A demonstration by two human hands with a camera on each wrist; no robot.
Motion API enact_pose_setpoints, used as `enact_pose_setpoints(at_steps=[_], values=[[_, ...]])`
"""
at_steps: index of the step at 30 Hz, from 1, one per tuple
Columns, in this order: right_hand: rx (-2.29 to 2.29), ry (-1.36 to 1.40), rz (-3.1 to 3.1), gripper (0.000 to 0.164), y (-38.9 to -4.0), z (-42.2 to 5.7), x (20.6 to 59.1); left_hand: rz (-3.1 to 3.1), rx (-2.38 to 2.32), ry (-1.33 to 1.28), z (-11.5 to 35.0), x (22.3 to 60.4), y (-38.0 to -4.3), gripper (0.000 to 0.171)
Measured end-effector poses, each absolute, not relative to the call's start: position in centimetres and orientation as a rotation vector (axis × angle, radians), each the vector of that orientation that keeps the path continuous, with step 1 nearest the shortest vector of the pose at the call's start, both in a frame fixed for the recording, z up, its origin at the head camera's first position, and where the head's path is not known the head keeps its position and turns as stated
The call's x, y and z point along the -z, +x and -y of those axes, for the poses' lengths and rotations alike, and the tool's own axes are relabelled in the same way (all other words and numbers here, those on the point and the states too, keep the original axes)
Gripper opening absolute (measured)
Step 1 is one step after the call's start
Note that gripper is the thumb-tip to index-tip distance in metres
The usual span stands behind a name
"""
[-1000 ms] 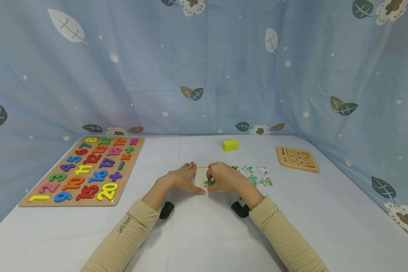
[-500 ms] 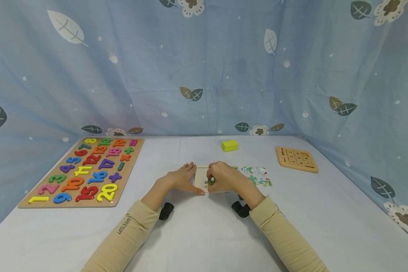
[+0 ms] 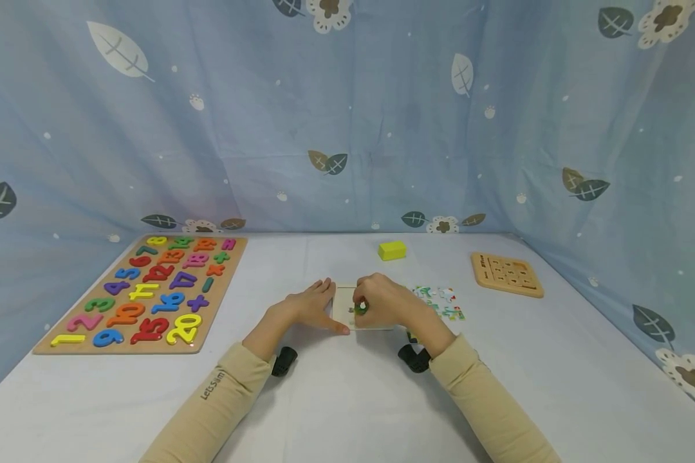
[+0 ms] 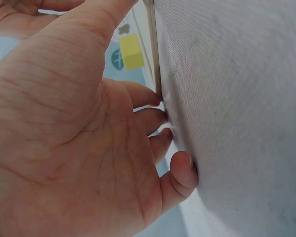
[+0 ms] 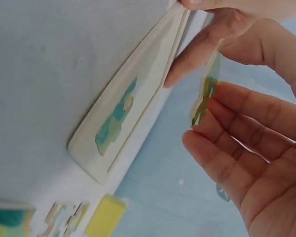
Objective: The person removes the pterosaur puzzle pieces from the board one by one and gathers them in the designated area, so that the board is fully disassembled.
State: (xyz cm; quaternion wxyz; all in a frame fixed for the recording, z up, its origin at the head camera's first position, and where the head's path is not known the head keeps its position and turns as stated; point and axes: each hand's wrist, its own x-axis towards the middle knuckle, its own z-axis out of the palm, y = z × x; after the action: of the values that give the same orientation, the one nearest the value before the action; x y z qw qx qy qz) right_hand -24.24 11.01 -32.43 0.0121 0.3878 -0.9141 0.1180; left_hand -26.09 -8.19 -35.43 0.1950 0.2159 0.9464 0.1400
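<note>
My left hand rests at the left side of a pale shallow puzzle tray, fingers along its left edge and thumb at the front corner. In the left wrist view, those fingertips touch the cloth beside the tray's edge. My right hand pinches a jigsaw piece between thumb and fingers, standing on edge above the tray. Green and yellow show on its printed face. One blue-green section of jigsaw lies inside the tray. From the head, the right hand covers much of the tray.
Several loose jigsaw pieces lie to the right of the tray. Behind it stands a yellow block. A wooden number board lies at the left, and a small wooden sliding number puzzle at the back right. A patterned blue curtain hangs behind.
My right hand has turned and shifted very slightly over the tray, still pinching the jigsaw piece. The left hand stays where it was.
</note>
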Motion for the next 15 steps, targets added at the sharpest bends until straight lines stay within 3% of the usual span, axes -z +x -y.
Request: enact_pose_setpoints(at_steps=[15], values=[[-0.37,1.252,2.853,0.006,-23.7,-12.6,31.6,-2.665,-0.375,0.587,8.1,35.5,-26.1,0.111]])
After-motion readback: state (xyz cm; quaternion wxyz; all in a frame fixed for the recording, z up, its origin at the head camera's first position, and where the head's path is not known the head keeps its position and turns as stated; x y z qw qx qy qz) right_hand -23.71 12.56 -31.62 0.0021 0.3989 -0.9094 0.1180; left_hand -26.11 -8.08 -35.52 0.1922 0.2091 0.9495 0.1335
